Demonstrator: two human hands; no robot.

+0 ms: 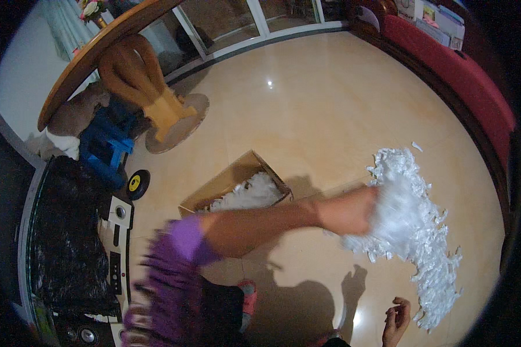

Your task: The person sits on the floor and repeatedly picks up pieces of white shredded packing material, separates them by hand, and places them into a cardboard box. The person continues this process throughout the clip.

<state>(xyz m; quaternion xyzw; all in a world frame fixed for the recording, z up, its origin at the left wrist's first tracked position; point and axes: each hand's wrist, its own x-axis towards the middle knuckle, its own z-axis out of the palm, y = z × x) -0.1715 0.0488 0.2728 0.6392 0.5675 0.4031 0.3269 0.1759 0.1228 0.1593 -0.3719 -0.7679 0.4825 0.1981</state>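
Note:
My left hand (351, 211) reaches across from a purple sleeve and holds a blurred clump of white shredded material (395, 212), its fingers hidden by the clump. That clump is over a long pile of shiny white shreds (436, 269) spread on the floor. My right hand (398, 319) is low in the view, left of the pile's lower end, with fingers bent and apart and nothing in them. Beyond my left forearm stands an open cardboard box (225, 180) with fluffy white material (254, 191) inside, partly covered by the arm.
A red-topped bench (451, 60) runs along the right. At the upper left are a wooden table (69, 82) with a carved base, a blue plastic item (102, 143) and a black wheel (138, 184). Speaker-like equipment (120, 212) lines the left. A pink slipper (248, 297) is below.

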